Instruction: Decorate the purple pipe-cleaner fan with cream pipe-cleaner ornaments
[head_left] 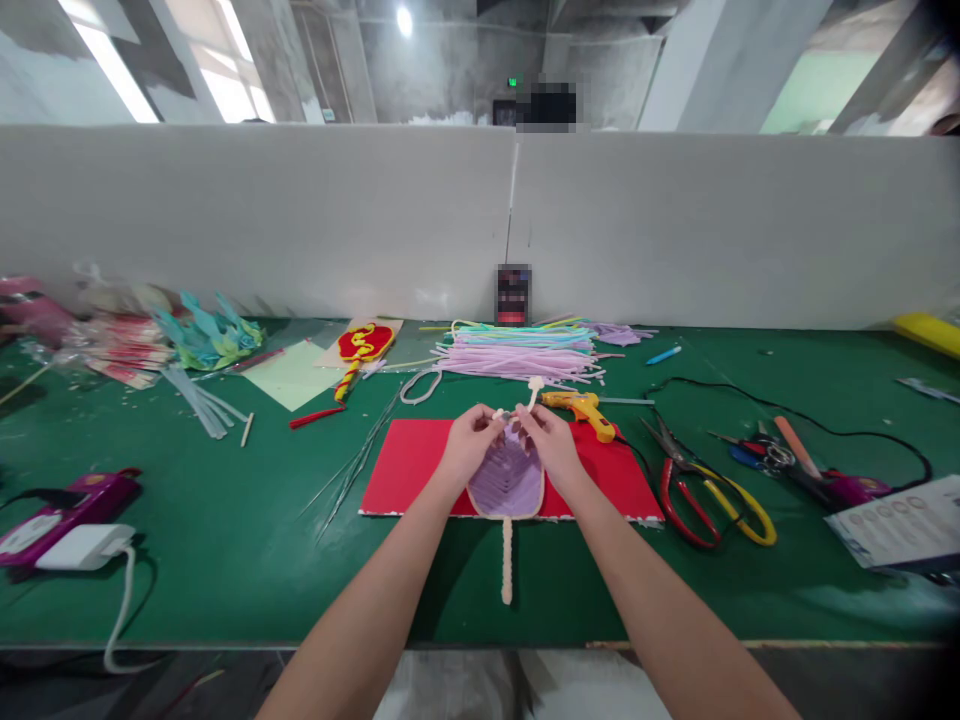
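Note:
A small fan (pixel 507 490), with a lilac pipe-cleaner face, a cream edge and a cream twisted handle, lies on the red board (pixel 405 450). Over its top part, my left hand (pixel 472 445) and my right hand (pixel 553 450) are close together, fingers closed. Between them they pinch a cream pipe cleaner (pixel 535 390), whose curled tip sticks up above my right fingers. The fan's upper edge is hidden behind my hands, so I cannot tell if this piece is joined to it. A yellow glue gun (pixel 589 410) rests just past my right hand.
Bundled pipe cleaners (pixel 517 355) lie at the back, before a phone (pixel 513 295). Pliers (pixel 686 480) are on the right, with a black cord behind. Leftward are a red-and-yellow fan (pixel 366 345), thin wires (pixel 352 465) and a white charger (pixel 84 547). A grey partition (pixel 300 220) closes off the back.

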